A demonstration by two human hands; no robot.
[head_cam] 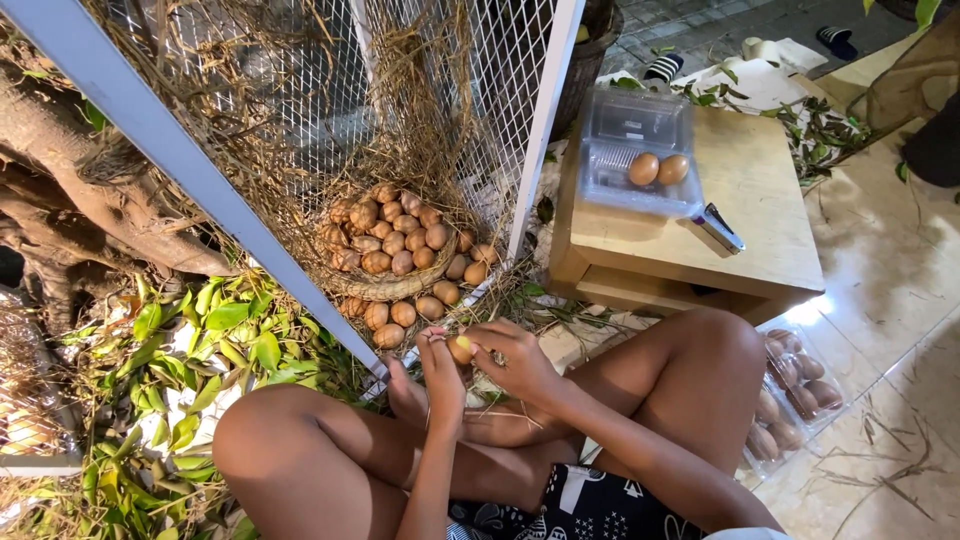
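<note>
Bare knees frame the bottom of the head view, with a patterned dark cloth [580, 510] between them; just above, the left hand [440, 375] and right hand [520, 360] meet over the lap; both close around 1 brown egg [461, 349], the left grip pinching it from the near side, the right grip curled over it from the far side with fingertips touching the shell. Beyond the hands a straw nest [390, 285] heaped with many brown eggs sits behind a white wire mesh fence [470, 90]; more eggs lie loose in front of the nest, near the held egg. Green leaves [200, 350] spread at the left beside thick tree roots [80, 200]. At the right a low wooden surface [760, 190] carries an open clear plastic carton [640, 150] holding 2 eggs, with a stapler [718, 228] just beside it; on the tiled floor beside the right knee lies a second clear carton [800, 390] filled with eggs.
</note>
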